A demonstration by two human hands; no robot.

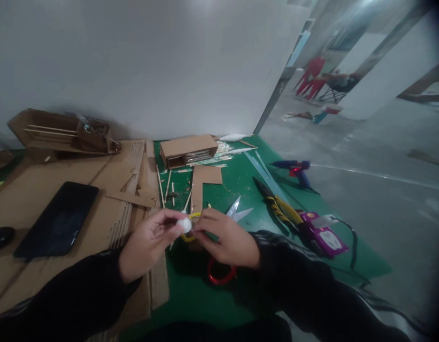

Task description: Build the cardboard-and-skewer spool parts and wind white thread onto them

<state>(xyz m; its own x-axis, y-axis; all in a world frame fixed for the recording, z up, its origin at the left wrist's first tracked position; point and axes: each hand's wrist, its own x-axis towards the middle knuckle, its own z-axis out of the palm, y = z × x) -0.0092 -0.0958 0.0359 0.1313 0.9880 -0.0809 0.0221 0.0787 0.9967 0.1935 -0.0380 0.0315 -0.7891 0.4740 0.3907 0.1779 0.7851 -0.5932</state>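
Observation:
My left hand (pixel 148 240) pinches a small white ball (pixel 184 224) between thumb and fingers. Close beside it, my right hand (pixel 224 235) has its fingertips drawn together at the ball's right side. What they hold, if anything, is too small to make out. Beneath the hands lie scissors with open blades (pixel 236 209) and a red handle loop (pixel 222 279), partly covered by my right hand. Also behind the fingers shows part of a yellow loop (pixel 189 237). Beyond the hands, an L-shaped cardboard piece (pixel 209 175) lies among thin sticks (pixel 168 187).
Pliers (pixel 283 209), a purple power adapter (pixel 324 235) with a cord, and a blue glue gun (pixel 295 171) lie right. A cardboard box (pixel 189 148) stands at the back. Left are cardboard sheets (pixel 108 171), a phone (pixel 59 221), a mouse (pixel 1 237) and a cardboard model (pixel 62 133).

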